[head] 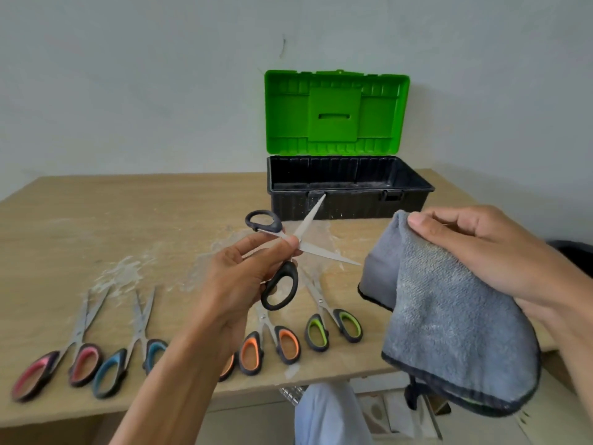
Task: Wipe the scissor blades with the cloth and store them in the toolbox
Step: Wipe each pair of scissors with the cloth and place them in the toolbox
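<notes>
Pale wall backs a wooden counter [128, 213] where the open toolbox [349, 203] stands, green lid up. The left hand [237, 284] pinches the black-handled scissors [324, 252] at the pivot between thumb and fingers [256, 247], blades spread above the counter. Just beside the lower blade tip, the right hand [481, 252] grips the grey cloth [449, 316]. Other scissors [141, 319] lie in a row near the front edge.

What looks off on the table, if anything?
Whitish, streaky residue is smeared across the table between the toolbox and the scissors row; the toolbox rim looks dusty too. Nothing looks damaged. The left hand holds black scissors spread open; the right hand holds the cloth.
</notes>
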Demonstrator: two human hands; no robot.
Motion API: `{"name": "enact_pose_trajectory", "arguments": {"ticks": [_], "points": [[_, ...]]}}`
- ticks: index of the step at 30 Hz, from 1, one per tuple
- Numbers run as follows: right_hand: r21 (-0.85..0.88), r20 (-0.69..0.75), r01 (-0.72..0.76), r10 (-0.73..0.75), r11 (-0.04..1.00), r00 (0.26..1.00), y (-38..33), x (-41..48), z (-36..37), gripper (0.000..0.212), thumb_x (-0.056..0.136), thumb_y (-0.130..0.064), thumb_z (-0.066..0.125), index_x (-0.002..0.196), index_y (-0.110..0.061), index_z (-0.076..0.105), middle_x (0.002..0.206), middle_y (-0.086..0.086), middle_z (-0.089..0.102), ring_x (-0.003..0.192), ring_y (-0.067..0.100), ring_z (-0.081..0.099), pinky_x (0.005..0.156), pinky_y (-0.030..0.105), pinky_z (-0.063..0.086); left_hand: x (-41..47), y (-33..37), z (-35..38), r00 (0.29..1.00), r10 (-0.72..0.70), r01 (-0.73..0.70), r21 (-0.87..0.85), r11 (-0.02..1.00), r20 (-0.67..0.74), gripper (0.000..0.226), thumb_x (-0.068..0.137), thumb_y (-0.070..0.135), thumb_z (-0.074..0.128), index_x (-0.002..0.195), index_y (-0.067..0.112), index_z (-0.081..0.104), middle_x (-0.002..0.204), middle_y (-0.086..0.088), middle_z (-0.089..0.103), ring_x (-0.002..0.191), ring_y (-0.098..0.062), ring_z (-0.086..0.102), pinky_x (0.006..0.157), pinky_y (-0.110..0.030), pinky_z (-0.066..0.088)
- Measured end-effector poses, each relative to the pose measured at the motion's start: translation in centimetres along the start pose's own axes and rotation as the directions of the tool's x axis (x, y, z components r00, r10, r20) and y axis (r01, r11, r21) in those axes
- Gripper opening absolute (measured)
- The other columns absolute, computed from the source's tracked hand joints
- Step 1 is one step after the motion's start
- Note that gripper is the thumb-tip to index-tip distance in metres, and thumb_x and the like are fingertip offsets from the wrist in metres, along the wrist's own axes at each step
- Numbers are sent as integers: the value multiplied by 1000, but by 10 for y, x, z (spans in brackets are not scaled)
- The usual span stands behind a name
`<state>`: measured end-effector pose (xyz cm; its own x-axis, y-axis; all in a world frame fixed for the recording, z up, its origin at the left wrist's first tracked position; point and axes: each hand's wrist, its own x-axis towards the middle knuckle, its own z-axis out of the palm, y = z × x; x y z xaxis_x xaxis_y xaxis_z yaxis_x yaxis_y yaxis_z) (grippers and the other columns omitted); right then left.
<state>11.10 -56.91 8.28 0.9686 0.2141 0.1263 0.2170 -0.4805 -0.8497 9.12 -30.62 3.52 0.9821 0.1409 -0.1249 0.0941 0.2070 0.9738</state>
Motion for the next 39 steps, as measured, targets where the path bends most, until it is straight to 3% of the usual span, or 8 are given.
{"name": "enact_pose_trajectory", "arguments": {"ticks": [6,13,20,25,27,29,34,39], "points": [[-45,-130,-222,215,974,968,35,17,-23,22,99,-41,64,97,-29,83,91,-4,83,92,18,78,100,41,53,3,-4,11,999,17,-19,-54,998,-31,42,76,22,80,114,12,65,85,-7,79,64,-9,72,49,-16,49],[-256,-218,-476,430,841,876,107,62,-58,32,99,-46,66,96,-18,82,97,6,77,90,24,70,95,44,57,13,-12,26,1000,-9,8,-90,996,-6,45,80,20,80,121,13,60,89,-8,79,77,-15,76,54,-20,53],[-622,-327,-445,303,644,895,168,80,-55,27,99,-43,65,91,-20,77,107,9,78,87,27,64,76,36,52,31,-19,48,998,-27,15,-186,982,-62,58,80,12,80,129,15,49,87,-13,79,78,-19,77,57,-24,56],[-818,-354,-335,51,467,934,134,65,-28,27,104,-43,56,118,-24,69,119,5,68,100,25,67,75,33,47,48,-26,69,986,-23,-22,-257,966,-168,64,81,8,80,129,20,40,81,-15,78,75,-21,75,62,-28,57],[-664,-287,-189,-14,724,958,108,55,-7,31,104,-47,55,113,-23,72,112,-1,71,87,12,69,72,23,48,56,-28,80,980,-6,-53,-286,957,-200,63,80,5,80,127,17,40,76,-14,77,73,-23,74,58,-25,57],[-201,-165,-165,132,966,977,78,46,16,44,101,-57,53,101,-19,75,97,-3,79,74,11,75,62,21,54,62,-28,90,978,34,-94,-291,952,-204,63,81,3,79,127,13,38,72,-11,76,67,-20,73,55,-23,57],[288,53,-293,290,912,956,43,44,38,37,93,-49,71,105,-15,81,87,3,83,71,16,78,49,22,52,72,-28,108,973,156,-191,-217,957,-168,72,81,3,79,134,21,34,84,-12,77,75,-23,75,59,-24,57],[423,-107,-195,262,885,959,45,59,31,13,92,-18,78,98,-7,82,82,8,82,58,12,71,46,20,54,79,-23,107,935,297,-305,-16,952,-194,16,94,26,67,100,12,72,86,-8,78,79,-20,76,66,-30,62]]}}
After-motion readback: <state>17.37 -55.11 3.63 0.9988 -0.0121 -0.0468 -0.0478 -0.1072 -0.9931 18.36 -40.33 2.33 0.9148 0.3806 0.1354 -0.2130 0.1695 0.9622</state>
